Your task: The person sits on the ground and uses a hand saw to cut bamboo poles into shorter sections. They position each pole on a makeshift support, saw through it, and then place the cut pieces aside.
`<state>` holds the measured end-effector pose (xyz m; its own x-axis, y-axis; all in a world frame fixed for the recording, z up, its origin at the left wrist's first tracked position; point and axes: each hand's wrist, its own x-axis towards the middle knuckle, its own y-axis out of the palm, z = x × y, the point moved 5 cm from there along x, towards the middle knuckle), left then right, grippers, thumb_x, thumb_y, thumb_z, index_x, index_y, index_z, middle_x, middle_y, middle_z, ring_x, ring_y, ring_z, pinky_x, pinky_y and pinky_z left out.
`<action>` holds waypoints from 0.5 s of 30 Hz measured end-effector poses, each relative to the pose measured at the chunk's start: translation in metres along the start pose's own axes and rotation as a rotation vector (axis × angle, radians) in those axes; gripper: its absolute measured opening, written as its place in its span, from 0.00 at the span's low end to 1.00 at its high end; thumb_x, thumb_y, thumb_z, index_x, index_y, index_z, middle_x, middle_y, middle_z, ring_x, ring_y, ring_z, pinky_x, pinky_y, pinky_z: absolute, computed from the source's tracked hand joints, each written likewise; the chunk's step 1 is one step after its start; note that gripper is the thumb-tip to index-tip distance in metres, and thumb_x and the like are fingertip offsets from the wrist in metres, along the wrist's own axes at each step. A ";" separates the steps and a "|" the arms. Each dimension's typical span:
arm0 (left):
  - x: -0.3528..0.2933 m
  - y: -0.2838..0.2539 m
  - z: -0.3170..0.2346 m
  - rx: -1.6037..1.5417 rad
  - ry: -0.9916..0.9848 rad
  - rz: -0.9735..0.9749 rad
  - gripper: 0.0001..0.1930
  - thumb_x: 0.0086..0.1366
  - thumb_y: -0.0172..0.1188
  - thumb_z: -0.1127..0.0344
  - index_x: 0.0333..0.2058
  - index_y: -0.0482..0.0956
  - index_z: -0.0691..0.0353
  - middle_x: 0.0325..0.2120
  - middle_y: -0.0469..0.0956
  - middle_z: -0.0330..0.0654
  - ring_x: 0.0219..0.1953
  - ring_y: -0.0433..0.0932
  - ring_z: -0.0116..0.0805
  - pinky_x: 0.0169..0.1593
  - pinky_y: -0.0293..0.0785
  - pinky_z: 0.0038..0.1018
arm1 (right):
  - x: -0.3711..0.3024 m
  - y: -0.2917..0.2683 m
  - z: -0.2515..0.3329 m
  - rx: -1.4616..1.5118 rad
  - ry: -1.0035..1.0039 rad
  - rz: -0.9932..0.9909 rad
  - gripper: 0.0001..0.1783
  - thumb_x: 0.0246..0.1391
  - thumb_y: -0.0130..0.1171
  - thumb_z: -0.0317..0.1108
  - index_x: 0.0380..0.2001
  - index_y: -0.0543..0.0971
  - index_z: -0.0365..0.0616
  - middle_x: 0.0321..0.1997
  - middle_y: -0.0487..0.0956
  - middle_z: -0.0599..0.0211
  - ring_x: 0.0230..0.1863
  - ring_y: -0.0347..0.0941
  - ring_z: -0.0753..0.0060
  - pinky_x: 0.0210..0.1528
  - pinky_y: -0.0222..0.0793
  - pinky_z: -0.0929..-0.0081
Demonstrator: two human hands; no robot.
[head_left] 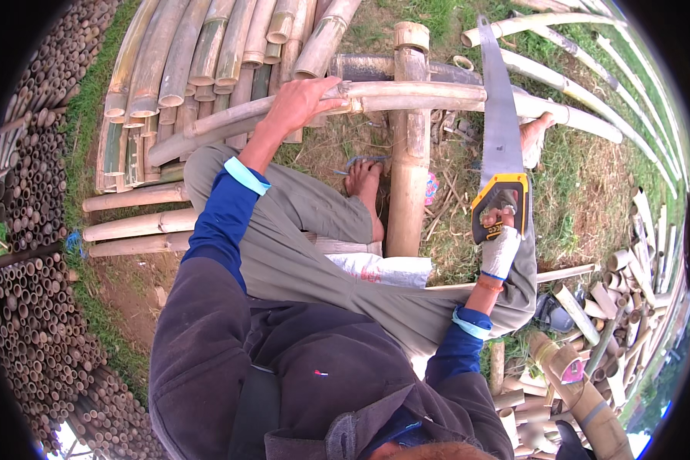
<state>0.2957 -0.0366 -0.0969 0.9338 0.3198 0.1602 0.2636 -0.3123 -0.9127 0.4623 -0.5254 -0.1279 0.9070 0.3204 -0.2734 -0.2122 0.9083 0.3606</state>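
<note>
A hand saw (501,123) with a black and yellow handle is gripped in my right hand (501,244), which wears a white fingerless covering. Its blade points away from me and crosses the bamboo pole (414,95) right of the upright post. My left hand (295,101) rests over that pole left of the post, fingers closed round its top. The pole lies crosswise over the thick bamboo post (411,153). Beyond the blade my bare foot (535,136) presses against the pole; my other foot (364,180) is on the ground beside the post.
Cut bamboo lengths (230,46) are stacked at the far left. More long poles (567,84) lie at the far right. Short offcuts (613,307) pile up at right, near a thick bamboo piece (583,399). Large bamboo stacks (34,322) line the left edge. A white sack (383,268) lies below me.
</note>
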 end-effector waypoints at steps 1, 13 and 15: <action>0.000 -0.001 0.000 -0.002 -0.002 -0.003 0.31 0.71 0.69 0.40 0.60 0.86 0.59 0.50 0.88 0.55 0.50 0.87 0.58 0.53 0.83 0.48 | 0.000 0.000 0.001 0.029 0.010 -0.006 0.27 0.75 0.60 0.31 0.73 0.70 0.42 0.28 0.70 0.73 0.31 0.67 0.76 0.41 0.69 0.72; 0.000 0.001 -0.017 0.034 0.083 -0.086 0.29 0.72 0.68 0.41 0.62 0.83 0.54 0.47 0.90 0.49 0.45 0.88 0.55 0.47 0.84 0.47 | -0.004 0.006 0.014 -0.313 -0.273 0.162 0.05 0.76 0.60 0.27 0.45 0.73 0.45 0.29 0.73 0.69 0.32 0.70 0.73 0.38 0.69 0.72; 0.002 0.006 -0.016 0.030 0.082 -0.085 0.29 0.71 0.68 0.41 0.62 0.83 0.54 0.45 0.90 0.50 0.44 0.88 0.55 0.46 0.85 0.47 | -0.003 0.002 0.001 -0.293 -0.262 0.156 0.07 0.75 0.62 0.26 0.46 0.73 0.45 0.32 0.74 0.69 0.33 0.70 0.73 0.39 0.71 0.71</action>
<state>0.3025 -0.0523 -0.0957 0.9256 0.2690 0.2664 0.3362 -0.2603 -0.9051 0.4597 -0.5253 -0.1252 0.9097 0.4150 0.0145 -0.4142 0.9046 0.1005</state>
